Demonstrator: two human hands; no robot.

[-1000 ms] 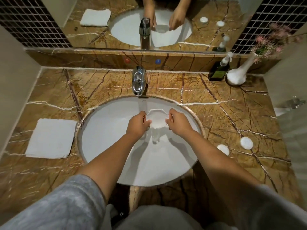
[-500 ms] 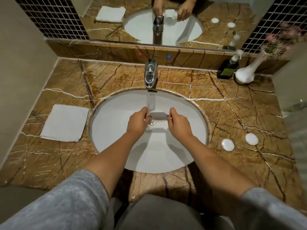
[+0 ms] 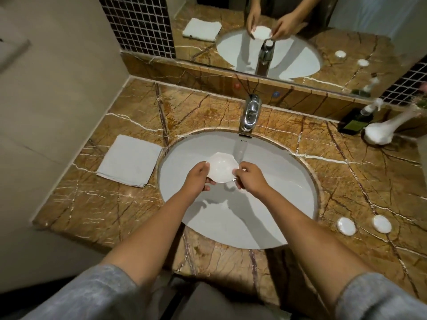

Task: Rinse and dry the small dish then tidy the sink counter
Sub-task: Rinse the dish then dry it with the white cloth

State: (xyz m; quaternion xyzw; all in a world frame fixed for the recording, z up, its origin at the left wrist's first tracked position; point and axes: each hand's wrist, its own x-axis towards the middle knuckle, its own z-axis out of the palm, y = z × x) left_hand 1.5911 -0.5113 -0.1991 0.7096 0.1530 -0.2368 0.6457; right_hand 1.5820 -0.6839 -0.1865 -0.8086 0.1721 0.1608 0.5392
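A small white dish with a scalloped rim is held over the white sink basin, its hollow facing up toward me. My left hand grips its left edge and my right hand pinches its right edge. The dish sits just left of the thin water stream falling from the chrome faucet. A folded white towel lies flat on the brown marble counter, left of the basin.
Two small round white lids lie on the counter right of the basin. A dark pump bottle and a white vase stand at the back right. A mirror runs along the back; a wall closes the left side.
The dish has moved left out of the water stream and tilted from edge-on to hollow-up. Both hands stayed on it. My view has shifted left and closer.
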